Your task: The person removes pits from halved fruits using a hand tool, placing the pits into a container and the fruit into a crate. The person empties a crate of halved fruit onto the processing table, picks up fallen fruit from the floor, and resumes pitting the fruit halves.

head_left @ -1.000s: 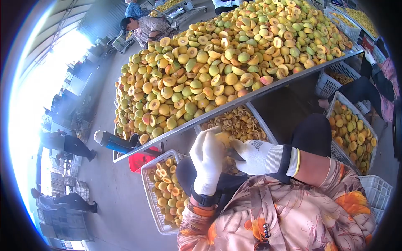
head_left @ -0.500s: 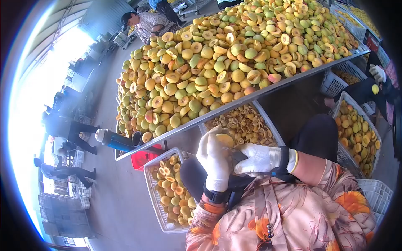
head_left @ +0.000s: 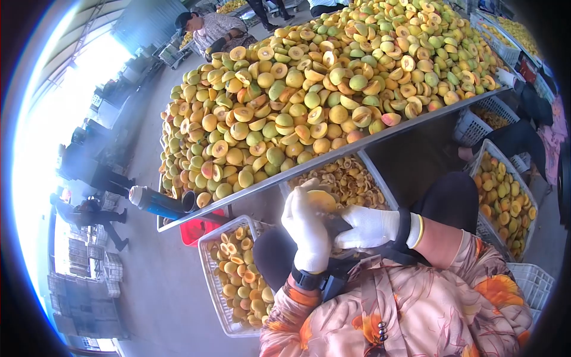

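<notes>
My left hand (head_left: 305,225), in a white knit glove, is closed around a yellow peach half (head_left: 322,201) in front of my lap. Close beside it, my right hand (head_left: 370,226), gloved too, grips a dark tool (head_left: 336,225) whose end points at the left hand. Fingers and fruit partly hide the tool, and I cannot make out its exact kind. Below both hands are my dark-trousered knees. Just beyond them, under the table edge, stands a crate of pits and scraps (head_left: 345,181).
A metal-edged table (head_left: 416,123) bears a large heap of halved peaches (head_left: 285,113). Crates of peach halves stand left (head_left: 212,285) and right (head_left: 505,196). A blue tube (head_left: 156,201) and red bucket (head_left: 193,231) are at the table corner. Co-workers are at the far side and right.
My view has shifted slightly; my hands keep nearly the same pose around the peach half and tool. At right, a co-worker's gloved hand has moved up to the table's edge. People at left have moved.
</notes>
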`<state>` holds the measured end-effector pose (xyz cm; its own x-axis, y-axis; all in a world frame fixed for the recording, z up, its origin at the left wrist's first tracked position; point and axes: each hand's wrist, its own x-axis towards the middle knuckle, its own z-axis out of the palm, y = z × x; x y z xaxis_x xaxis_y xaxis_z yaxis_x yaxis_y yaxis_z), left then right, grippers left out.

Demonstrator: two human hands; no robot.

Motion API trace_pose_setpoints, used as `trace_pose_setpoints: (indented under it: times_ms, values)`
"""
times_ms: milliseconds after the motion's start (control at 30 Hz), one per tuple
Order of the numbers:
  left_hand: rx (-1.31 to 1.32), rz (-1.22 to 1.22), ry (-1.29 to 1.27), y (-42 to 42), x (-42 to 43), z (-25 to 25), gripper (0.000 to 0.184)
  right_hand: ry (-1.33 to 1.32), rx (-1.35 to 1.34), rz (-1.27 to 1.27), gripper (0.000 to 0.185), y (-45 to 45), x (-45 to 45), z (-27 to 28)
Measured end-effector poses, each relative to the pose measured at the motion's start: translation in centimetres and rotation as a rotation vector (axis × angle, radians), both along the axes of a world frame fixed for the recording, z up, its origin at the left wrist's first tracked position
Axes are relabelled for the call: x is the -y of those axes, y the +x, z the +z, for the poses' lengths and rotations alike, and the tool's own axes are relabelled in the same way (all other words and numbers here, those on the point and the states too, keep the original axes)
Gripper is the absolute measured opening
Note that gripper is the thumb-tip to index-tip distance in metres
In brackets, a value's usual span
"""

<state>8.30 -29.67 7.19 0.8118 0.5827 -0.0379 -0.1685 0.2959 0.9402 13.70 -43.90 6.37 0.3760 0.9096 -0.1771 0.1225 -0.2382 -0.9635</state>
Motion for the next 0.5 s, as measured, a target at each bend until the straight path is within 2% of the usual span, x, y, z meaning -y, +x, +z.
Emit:
trace_pose_setpoints:
  times_ms: [33,133,167,200,300,367,467,500]
  values:
    - [0.027,-0.020,0.041,0.2,-0.2,-0.3,0.040,0.016,0.032,0.018,0.053,0.2,-0.1,0.5]
    - [0.104,-0.075,0.252,0.6,-1.0,-1.3,0.039,-0.374,-0.170,0.073,0.048,0.6,0.2,5.3]
    - [0.129,-0.094,0.338,0.7,-1.2,-1.4,0.039,-0.272,-0.184,0.047,0.045,0.5,0.2,4.1]
    - [0.138,-0.131,0.321,0.8,-1.2,-1.3,0.038,-0.172,-0.195,0.022,0.042,0.3,0.4,2.0]
    - [0.141,-0.280,0.256,1.0,-1.7,-0.6,0.039,0.004,-0.335,0.041,0.032,0.1,0.8,0.3]
    - [0.094,-0.442,0.191,0.6,-2.3,-0.4,0.041,0.036,-0.619,0.093,0.018,0.0,1.1,1.6]
    - [0.190,-0.573,0.151,1.4,-2.4,-0.9,0.053,0.143,-1.109,0.217,0.017,0.4,1.5,0.0]
    - [0.205,-0.546,0.071,1.3,-1.9,-0.7,0.054,0.190,-1.170,0.252,0.019,0.4,1.2,-0.5]
